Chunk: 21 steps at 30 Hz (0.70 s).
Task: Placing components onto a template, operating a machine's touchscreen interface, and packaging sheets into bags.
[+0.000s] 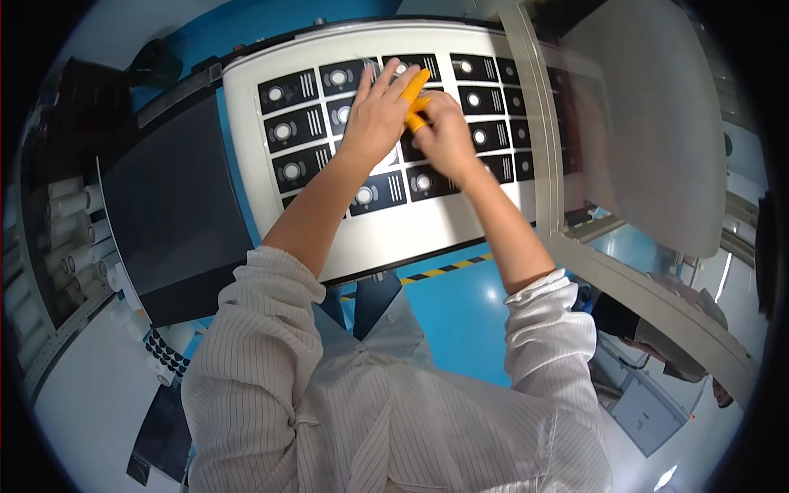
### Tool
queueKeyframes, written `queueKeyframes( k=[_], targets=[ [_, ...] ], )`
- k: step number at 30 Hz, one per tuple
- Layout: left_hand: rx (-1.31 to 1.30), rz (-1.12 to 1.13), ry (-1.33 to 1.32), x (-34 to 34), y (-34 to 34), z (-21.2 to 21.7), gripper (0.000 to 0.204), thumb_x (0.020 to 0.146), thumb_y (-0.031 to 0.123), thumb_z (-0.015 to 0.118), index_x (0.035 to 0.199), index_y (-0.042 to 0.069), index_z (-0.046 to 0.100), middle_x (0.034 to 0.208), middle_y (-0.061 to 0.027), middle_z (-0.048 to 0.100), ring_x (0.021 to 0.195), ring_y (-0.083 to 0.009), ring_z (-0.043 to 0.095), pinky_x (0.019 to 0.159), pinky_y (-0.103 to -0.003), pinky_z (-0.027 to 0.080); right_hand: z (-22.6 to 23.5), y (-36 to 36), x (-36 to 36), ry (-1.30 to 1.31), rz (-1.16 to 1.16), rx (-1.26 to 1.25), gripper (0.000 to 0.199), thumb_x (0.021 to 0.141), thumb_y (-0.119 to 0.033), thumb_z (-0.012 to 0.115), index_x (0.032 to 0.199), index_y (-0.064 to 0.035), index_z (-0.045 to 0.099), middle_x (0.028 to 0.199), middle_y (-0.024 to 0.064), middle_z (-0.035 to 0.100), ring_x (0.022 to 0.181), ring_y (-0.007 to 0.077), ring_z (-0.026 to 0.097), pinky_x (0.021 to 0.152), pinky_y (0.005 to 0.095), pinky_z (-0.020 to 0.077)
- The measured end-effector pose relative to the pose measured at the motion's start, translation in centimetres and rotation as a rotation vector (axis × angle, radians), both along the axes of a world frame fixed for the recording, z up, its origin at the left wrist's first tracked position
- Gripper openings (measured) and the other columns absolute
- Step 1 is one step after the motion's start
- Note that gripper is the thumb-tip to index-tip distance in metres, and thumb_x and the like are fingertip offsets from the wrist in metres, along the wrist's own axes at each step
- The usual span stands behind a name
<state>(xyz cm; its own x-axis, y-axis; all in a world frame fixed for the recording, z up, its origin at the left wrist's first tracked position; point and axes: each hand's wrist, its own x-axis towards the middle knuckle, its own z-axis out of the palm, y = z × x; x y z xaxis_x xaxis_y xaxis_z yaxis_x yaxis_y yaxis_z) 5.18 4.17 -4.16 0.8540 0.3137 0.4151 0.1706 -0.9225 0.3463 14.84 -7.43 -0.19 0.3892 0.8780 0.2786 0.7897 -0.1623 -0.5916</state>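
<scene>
A white sheet (427, 228) printed with rows of black rectangular panels lies on a raised table in front of me. Each panel bears a pale round spot and white stripes. My left hand (376, 115) rests palm down on the upper middle panels with its fingers spread. Close beside it, my right hand (448, 135) has its fingers bent into a pinch low over the panels; what it grips, if anything, is hidden. Yellow-orange covers (417, 85), apparently finger cots, sit on my left thumb and on the right hand's thumb and forefinger.
A dark flat panel (168, 197) adjoins the table on the left, near shelved white rolls (78, 201). A beige frame post (538, 123) crosses the table's right side, with a large translucent panel (649, 123) beyond. Black-and-yellow tape (448, 269) marks the blue floor.
</scene>
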Motion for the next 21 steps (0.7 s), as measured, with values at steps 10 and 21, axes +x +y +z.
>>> queueKeyframes(
  k=[10,21],
  targets=[
    [-0.061,-0.342,0.132,-3.6,3.8,-0.5,0.034,0.088,0.008,0.059,0.122,0.012,0.064,0.137,0.0005,0.053,0.132,-0.0231,0.044,0.117,-0.039,0.028,1.1,-4.9,4.1,-0.673,0.069,-0.703,0.044,0.092,-0.01,0.049,0.136,-0.0088,0.05,0.152,-0.0002,0.035,0.142,0.0235,0.028,0.118,0.0443,0.017],
    [-0.083,-0.212,0.541,-7.4,3.5,5.9,0.05,0.081,0.014,0.07,0.13,0.015,0.058,0.134,-0.0057,0.056,0.132,-0.0237,0.044,0.118,-0.051,0.017,4.0,-3.2,4.0,-0.645,0.167,-1.025,0.067,0.085,-0.037,0.066,0.142,-0.0088,0.043,0.156,0.0017,0.028,0.145,0.0221,0.021,0.118,0.0475,0.0172]
  ],
)
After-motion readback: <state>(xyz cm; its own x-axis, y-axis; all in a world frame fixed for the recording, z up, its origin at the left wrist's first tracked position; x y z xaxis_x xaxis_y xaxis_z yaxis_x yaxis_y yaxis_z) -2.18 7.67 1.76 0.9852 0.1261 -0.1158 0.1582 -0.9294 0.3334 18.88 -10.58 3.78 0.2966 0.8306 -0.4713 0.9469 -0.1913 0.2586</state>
